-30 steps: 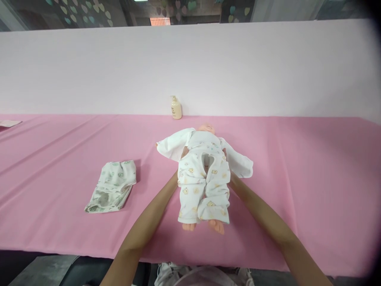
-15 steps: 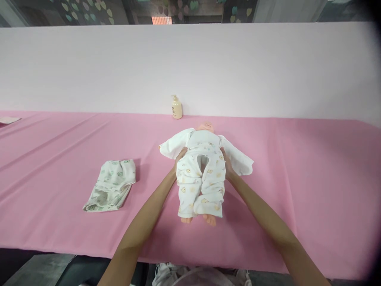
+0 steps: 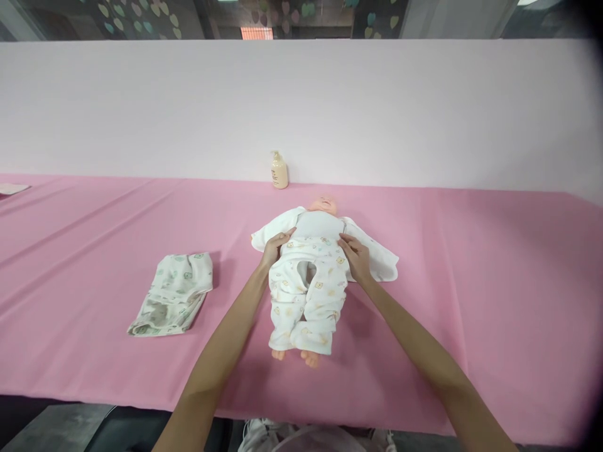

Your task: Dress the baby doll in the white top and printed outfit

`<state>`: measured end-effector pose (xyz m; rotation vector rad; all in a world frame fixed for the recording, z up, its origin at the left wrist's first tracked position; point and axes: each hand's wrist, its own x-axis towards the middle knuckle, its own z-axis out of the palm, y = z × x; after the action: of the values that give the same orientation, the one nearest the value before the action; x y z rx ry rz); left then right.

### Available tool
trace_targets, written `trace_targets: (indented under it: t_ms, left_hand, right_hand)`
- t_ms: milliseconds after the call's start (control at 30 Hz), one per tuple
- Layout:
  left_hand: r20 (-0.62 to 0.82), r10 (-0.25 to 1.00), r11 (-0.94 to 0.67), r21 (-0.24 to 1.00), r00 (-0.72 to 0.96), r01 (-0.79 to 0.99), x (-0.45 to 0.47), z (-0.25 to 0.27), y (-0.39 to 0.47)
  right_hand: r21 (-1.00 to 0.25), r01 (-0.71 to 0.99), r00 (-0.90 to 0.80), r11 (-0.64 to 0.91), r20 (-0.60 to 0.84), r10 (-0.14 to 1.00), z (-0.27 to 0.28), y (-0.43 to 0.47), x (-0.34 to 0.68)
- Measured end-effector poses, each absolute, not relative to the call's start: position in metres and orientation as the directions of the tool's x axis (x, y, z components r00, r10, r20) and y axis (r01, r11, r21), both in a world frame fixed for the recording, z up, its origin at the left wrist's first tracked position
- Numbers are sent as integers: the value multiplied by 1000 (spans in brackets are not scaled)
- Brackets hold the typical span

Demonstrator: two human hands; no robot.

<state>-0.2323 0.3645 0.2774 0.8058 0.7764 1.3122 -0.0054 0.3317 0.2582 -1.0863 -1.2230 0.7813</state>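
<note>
A baby doll (image 3: 324, 204) lies on its back, head toward the wall and bare feet toward me. It wears a white long-sleeved top (image 3: 384, 254) with the sleeves spread, and white patterned baby pants (image 3: 325, 298) with an opening at the crotch. My left hand (image 3: 276, 246) is closed at the waistband on the left side, its fingertips against the cloth. On the opposite side my right hand (image 3: 357, 254) pinches the waistband's edge between thumb and fingers. The pant legs reach the ankles.
Folded green-patterned cloth (image 3: 174, 295) lies to the left on the pink table cover (image 3: 509, 301). A cream pump bottle (image 3: 279, 171) stands against the white wall (image 3: 424, 113). At the far left edge lies a flat pale item (image 3: 13, 189).
Both hands have moved from the hips' sides up onto the waistband. The doll's legs have swung left and slightly toward me.
</note>
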Motion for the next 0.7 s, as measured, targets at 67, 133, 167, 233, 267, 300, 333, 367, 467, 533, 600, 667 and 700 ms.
trace_targets:
  t_ms: [67, 133, 167, 233, 267, 300, 333, 367, 467, 533, 600, 667, 700]
  left_hand:
    - [-14, 993, 68, 878, 117, -473, -236, 278, 366]
    - [36, 994, 8, 922, 107, -386, -239, 281, 366]
    - [66, 994, -37, 947, 83, -320, -239, 283, 365]
    - [152, 988, -148, 977, 15, -156, -237, 288, 362]
    - [195, 981, -195, 978, -15, -72, -235, 289, 360]
    - [228, 973, -229, 974, -38, -3, -231, 289, 357]
    - [254, 965, -251, 967, -62, 48, -227, 288, 355]
    - [272, 958, -265, 961, -88, 81, -222, 286, 352]
    - [276, 949, -259, 958, -151, 121, -206, 274, 345]
    - [238, 955, -216, 967, -177, 138, -198, 267, 342]
    - [186, 966, -163, 977, -180, 135, -193, 263, 339]
    - [161, 972, -138, 981, -169, 137, -192, 262, 338]
    - [159, 974, -137, 980, -159, 143, -192, 263, 337]
  right_hand:
    - [-950, 89, 237, 299, 311, 920, 259, 331, -5]
    - [-955, 116, 283, 274, 296, 912, 258, 331, -4]
    - [-955, 138, 311, 261, 292, 904, 257, 331, -4]
    - [-954, 177, 377, 243, 294, 878, 255, 331, -2]
    - [-956, 182, 412, 230, 287, 865, 255, 331, -2]
    - [-962, 173, 446, 213, 270, 853, 255, 331, -2]
    - [-970, 151, 478, 191, 241, 845, 256, 329, -2]
    - [-980, 114, 507, 162, 197, 839, 258, 327, -4]
    - [-995, -95, 515, 37, -17, 857, 266, 314, -11]
    - [-978, -207, 459, -34, -128, 879, 271, 304, -16]
    - [-965, -250, 411, -77, -177, 894, 274, 296, -20]
    - [-964, -254, 374, -86, -179, 910, 274, 290, -24]
    - [-966, -248, 348, -78, -164, 923, 273, 289, -25]
